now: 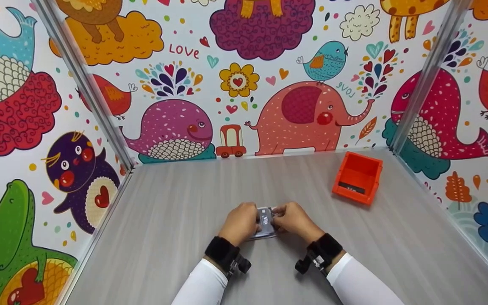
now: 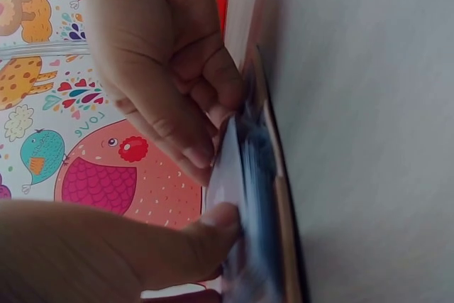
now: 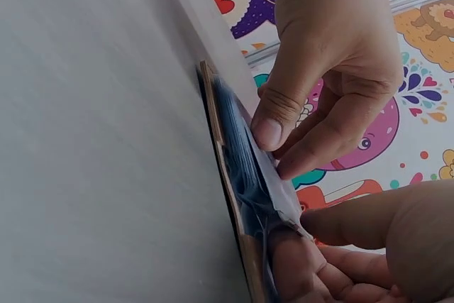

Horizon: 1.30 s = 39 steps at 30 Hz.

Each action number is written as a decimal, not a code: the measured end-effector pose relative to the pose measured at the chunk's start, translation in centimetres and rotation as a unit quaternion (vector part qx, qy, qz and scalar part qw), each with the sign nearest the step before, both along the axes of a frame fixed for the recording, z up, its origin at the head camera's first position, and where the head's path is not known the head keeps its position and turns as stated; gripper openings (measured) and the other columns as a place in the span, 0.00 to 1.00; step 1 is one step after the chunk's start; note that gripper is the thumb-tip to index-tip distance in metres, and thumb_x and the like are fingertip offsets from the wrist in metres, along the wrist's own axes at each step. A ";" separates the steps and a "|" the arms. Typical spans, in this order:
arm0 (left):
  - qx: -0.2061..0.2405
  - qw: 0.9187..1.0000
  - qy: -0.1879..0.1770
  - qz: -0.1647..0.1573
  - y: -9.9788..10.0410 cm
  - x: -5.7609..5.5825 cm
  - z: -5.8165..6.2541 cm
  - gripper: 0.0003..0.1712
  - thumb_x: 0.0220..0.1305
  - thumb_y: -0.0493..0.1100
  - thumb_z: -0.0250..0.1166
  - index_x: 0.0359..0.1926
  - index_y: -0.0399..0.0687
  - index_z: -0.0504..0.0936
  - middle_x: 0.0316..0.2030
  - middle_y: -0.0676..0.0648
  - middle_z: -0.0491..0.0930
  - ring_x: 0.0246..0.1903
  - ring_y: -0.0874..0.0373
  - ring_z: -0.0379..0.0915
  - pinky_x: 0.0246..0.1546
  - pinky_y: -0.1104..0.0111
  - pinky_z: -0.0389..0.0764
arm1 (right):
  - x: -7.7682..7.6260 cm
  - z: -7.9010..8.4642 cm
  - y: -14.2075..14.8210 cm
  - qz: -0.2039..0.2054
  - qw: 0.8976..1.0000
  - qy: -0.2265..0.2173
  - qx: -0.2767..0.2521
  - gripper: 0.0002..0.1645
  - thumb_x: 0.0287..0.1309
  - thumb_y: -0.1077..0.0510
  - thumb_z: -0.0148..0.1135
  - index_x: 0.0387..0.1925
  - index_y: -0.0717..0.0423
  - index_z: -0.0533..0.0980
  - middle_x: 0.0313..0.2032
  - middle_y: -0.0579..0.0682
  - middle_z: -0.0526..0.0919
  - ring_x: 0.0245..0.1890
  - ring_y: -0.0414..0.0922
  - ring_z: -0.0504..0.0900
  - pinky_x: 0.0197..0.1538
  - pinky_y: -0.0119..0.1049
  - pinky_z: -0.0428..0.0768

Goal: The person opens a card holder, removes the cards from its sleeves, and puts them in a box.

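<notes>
A card holder with a thin brown-edged cover and a stack of clear sleeves lies open on the table. On top shows a grey card printed "Vip". My left hand grips the left side of the holder, its thumb laid on the top sleeve. From the right, my right hand pinches the edge of that sleeve near the card, one finger tucked under it. The lower sleeves stay stacked beneath, and the fingers hide part of the card's edges.
An orange bin stands at the back right of the grey table, with a dark flat item in it. Printed panels with cartoon animals wall the table at the back and sides.
</notes>
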<state>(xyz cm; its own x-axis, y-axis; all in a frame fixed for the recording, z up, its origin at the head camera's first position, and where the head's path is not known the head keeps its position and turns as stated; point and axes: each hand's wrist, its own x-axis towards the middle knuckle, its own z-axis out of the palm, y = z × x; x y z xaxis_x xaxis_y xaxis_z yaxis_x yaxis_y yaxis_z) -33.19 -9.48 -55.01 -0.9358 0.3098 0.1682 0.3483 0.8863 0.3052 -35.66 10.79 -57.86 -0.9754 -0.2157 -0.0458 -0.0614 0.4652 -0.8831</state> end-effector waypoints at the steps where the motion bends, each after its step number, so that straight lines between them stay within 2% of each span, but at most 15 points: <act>1: -0.002 1.000 0.001 0.001 0.0 0.0 0.0 0.20 0.54 0.40 0.89 0.40 0.41 0.86 0.38 0.42 0.88 0.39 0.47 0.87 0.45 0.50 0.89 | 0.0 0.0 0.0 -0.001 1.000 -0.003 -0.001 0.24 0.53 0.70 0.68 0.53 0.72 0.89 0.31 0.55 0.94 0.22 0.38 0.85 0.26 0.30 0.84; 8: 0.004 1.000 -0.013 0.007 0.1 -0.1 0.0 0.20 0.54 0.41 0.89 0.39 0.42 0.85 0.37 0.44 0.87 0.37 0.50 0.84 0.45 0.51 0.89 | -0.2 -0.2 0.2 -0.009 0.999 -0.032 -0.031 0.24 0.57 0.71 0.71 0.57 0.71 0.88 0.31 0.51 0.93 0.23 0.38 0.84 0.26 0.28 0.82; 14: 0.014 1.000 -0.025 0.008 0.1 -0.2 0.0 0.18 0.55 0.41 0.88 0.37 0.44 0.84 0.35 0.46 0.84 0.35 0.53 0.78 0.45 0.53 0.88 | -0.4 -0.1 0.6 -0.009 0.999 -0.044 -0.025 0.24 0.60 0.70 0.71 0.59 0.70 0.87 0.31 0.49 0.92 0.22 0.37 0.82 0.26 0.28 0.82; 21: 0.008 0.999 -0.026 0.019 0.2 -0.1 0.0 0.19 0.54 0.39 0.88 0.37 0.43 0.83 0.36 0.43 0.86 0.36 0.51 0.81 0.46 0.51 0.89 | -0.4 0.3 0.8 -0.015 0.997 -0.058 -0.049 0.28 0.56 0.70 0.68 0.61 0.72 0.86 0.30 0.48 0.90 0.21 0.37 0.82 0.24 0.28 0.82; 31: 0.006 0.999 -0.020 0.024 0.3 -0.1 0.1 0.20 0.52 0.38 0.89 0.37 0.42 0.84 0.37 0.41 0.88 0.38 0.48 0.84 0.48 0.51 0.89 | 0.2 0.4 0.0 -0.050 0.990 -0.089 -0.094 0.18 0.67 0.64 0.69 0.55 0.68 0.89 0.24 0.47 0.82 0.21 0.38 0.77 0.23 0.28 0.78; 35: 0.002 1.000 -0.015 0.022 0.3 -0.1 0.1 0.20 0.52 0.38 0.89 0.36 0.43 0.84 0.36 0.41 0.88 0.38 0.47 0.85 0.47 0.50 0.89 | 0.3 0.2 -0.4 -0.053 0.991 -0.086 -0.091 0.14 0.68 0.63 0.69 0.50 0.66 0.90 0.25 0.46 0.82 0.23 0.39 0.78 0.23 0.28 0.79; 39: 0.001 1.000 -0.012 0.023 0.2 -0.1 0.0 0.20 0.51 0.38 0.89 0.35 0.43 0.84 0.36 0.41 0.89 0.38 0.46 0.86 0.47 0.50 0.90 | 0.2 0.1 -0.5 -0.045 0.990 -0.094 -0.098 0.14 0.68 0.62 0.69 0.51 0.66 0.89 0.29 0.47 0.83 0.25 0.39 0.79 0.25 0.29 0.80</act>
